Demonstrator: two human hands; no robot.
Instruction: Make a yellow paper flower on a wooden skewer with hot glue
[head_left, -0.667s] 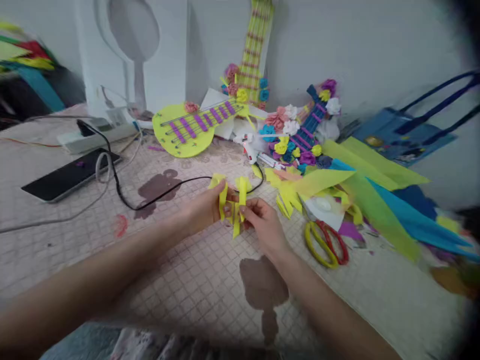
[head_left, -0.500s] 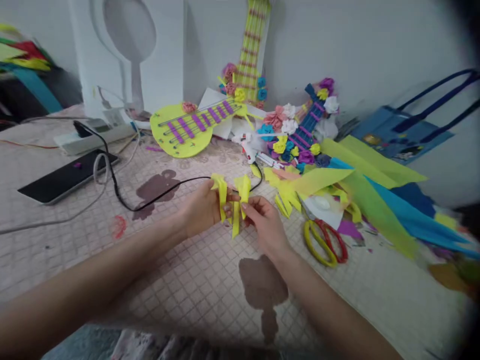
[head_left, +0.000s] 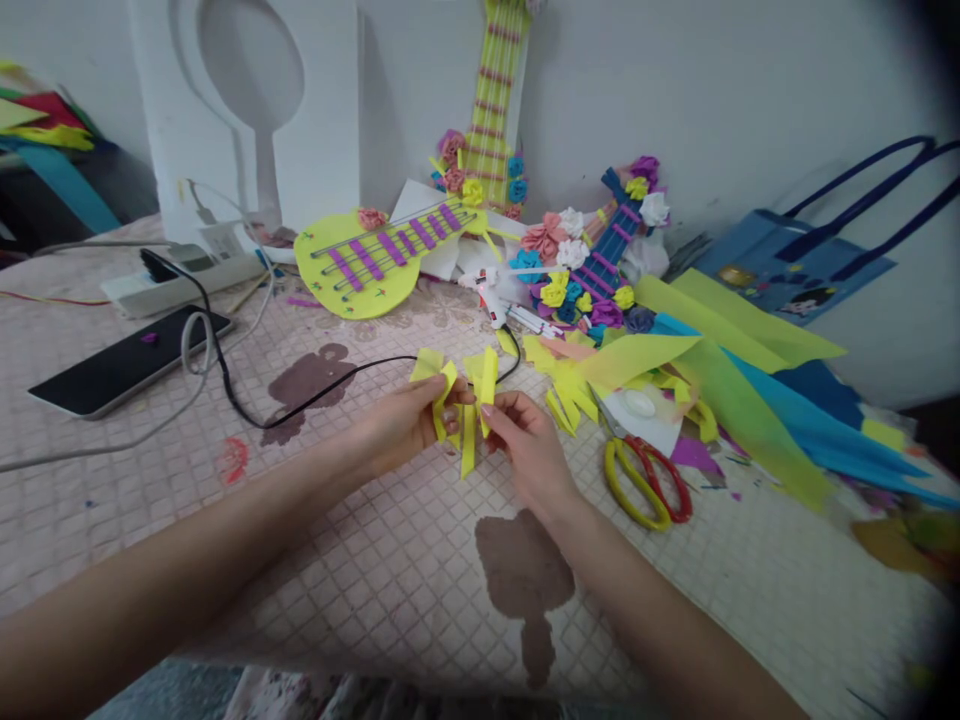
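Note:
My left hand [head_left: 409, 425] is closed on several yellow paper strips [head_left: 444, 395], which stick up and hang down between the fingers. Facing it, my right hand [head_left: 529, 440] pinches another yellow strip [head_left: 488, 385] between thumb and fingers. A further strip [head_left: 469, 445] dangles in the gap between the two hands. Just behind them lies a white glue gun [head_left: 491, 297] with its black cord [head_left: 375, 362] running left across the table. To the right of my right hand rest scissors [head_left: 636, 485] with yellow and red handles, beside a pile of cut yellow strips [head_left: 574, 395].
A yellow paper guitar [head_left: 356, 265] with purple bars lies at the back, near a blue guitar with paper flowers [head_left: 600, 265]. Yellow and blue paper sheets [head_left: 795, 420] spread to the right, below a blue bag [head_left: 806, 265]. A black tablet-like slab [head_left: 124, 365] and power strip [head_left: 184, 285] sit left.
The strips in my left hand have shifted, one now tilting across the fingers. Both hands stay almost in place; the whole view has moved slightly.

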